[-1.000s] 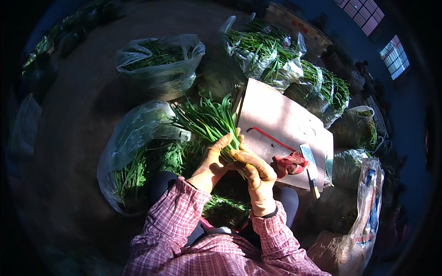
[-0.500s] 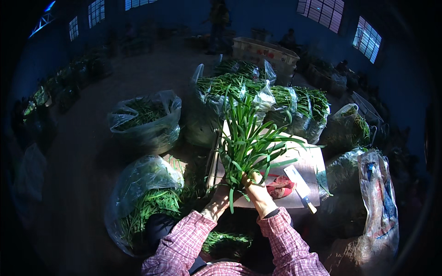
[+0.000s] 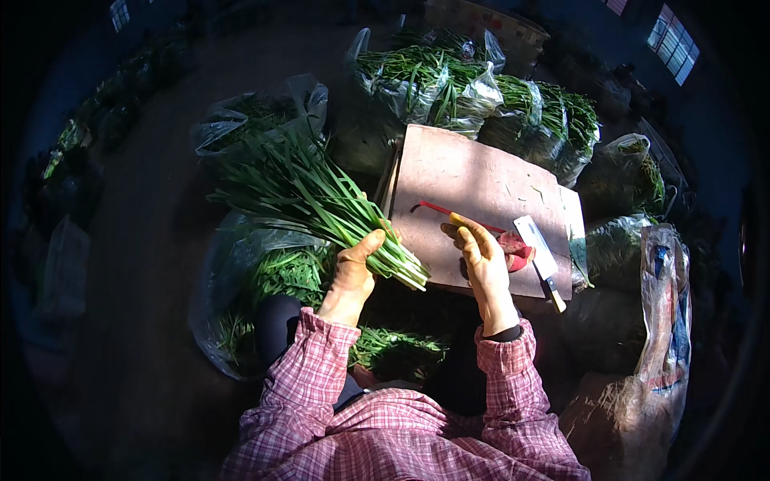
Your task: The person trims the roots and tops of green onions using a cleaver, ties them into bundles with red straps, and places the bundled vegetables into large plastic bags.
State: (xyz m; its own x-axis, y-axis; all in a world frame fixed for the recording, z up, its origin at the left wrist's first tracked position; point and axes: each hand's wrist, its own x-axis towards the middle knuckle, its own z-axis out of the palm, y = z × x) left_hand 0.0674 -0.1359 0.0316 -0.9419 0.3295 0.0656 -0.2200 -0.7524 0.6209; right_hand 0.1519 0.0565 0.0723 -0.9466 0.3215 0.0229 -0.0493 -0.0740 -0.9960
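Observation:
My left hand (image 3: 353, 276) is closed round a bunch of long green chives (image 3: 313, 188). Their pale cut ends point right and toward me, while the leaves fan out to the far left. Apart from the bunch, my right hand (image 3: 483, 268) is raised at the near edge of the board (image 3: 473, 172), its fingers stretched out. A thin red strip (image 3: 437, 208) runs behind those fingertips; whether they touch it I cannot tell. Beside this hand lie a crumpled red bundle (image 3: 517, 250) and a cleaver (image 3: 537, 252) with a pale-ended dark handle.
Clear plastic bags stuffed with greens (image 3: 433, 68) stand beyond the board. More bagged greens lie to the left (image 3: 293, 276) and right (image 3: 626, 180). Loose greens (image 3: 397, 349) lie below my hands. A worn woven sack (image 3: 662, 313) stands at the right.
Both hands were together at the upright bunch; now they are apart. My left hand has tipped the bunch over to the left, and my right hand has let go of it. The view has tilted down.

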